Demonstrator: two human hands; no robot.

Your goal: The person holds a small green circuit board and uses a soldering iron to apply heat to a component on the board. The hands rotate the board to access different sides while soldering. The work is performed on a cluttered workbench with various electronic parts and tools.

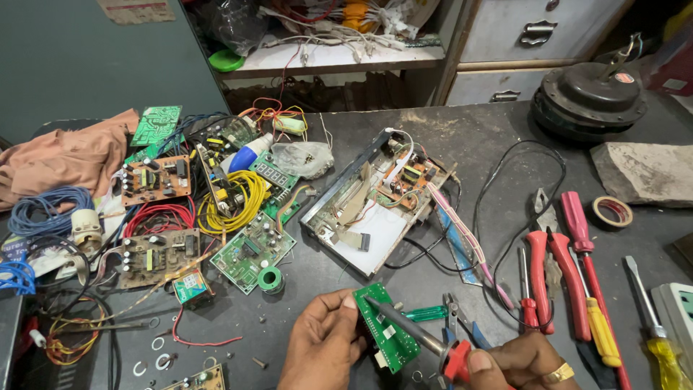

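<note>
1. Small green rectangular circuit board is held just above the dark bench, at the near edge, centre of view. Long axis runs from upper left to lower right, tilted toward the camera.
2. Left hand pinches the board's left long edge, thumb on top, fingers curled beneath. It is the hand in direct contact.
3. Right hand, wearing a gold ring, is closed around the red handle of a soldering iron. The grey shaft slants up-left and its tip lies on the board's upper face, near mid-length. Tool and board meet; the right hand itself stays apart from the board.
4. Board appearance: green face with a white component block and rows of small contacts; no wires attached that I can see.
5. Just beyond: blue-handled cutters and a green-handled screwdriver lie on the bench, right of the board.
6. Farther back: opened metal chassis with inner circuitry; red-handled pliers to the right.
</note>
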